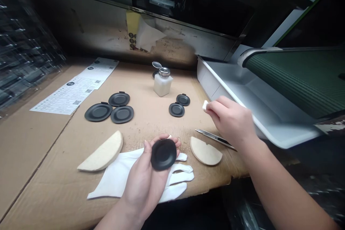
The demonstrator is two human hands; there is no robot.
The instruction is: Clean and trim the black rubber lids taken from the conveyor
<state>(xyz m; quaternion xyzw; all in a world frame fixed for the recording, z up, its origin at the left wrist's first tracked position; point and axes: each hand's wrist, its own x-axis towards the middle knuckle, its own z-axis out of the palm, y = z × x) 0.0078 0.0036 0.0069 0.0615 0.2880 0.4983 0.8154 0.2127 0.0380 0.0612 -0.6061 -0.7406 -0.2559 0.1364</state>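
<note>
My left hand (142, 183) cradles a matte black round lid (163, 154) in its palm and fingers, above a white cotton glove (121, 176) lying flat on the cardboard. My right hand (231, 122) pinches a small white pad (205, 105) between thumb and fingers, close to the rim of a white tray (229, 95). Below that hand lies a utility knife (215, 138). Several similar black lids (122, 114) rest on the cardboard farther ahead. Two half-round beige foam pads (102, 153) lie on either side of my left hand.
A square glass pump dispenser bottle (162, 84) stands at the back of the cardboard-covered bench (43, 161). Printed sheets with QR codes (72, 95) lie at the left, beside stacked clear plastic trays (24, 43). A green conveyor belt (293, 79) runs at the right.
</note>
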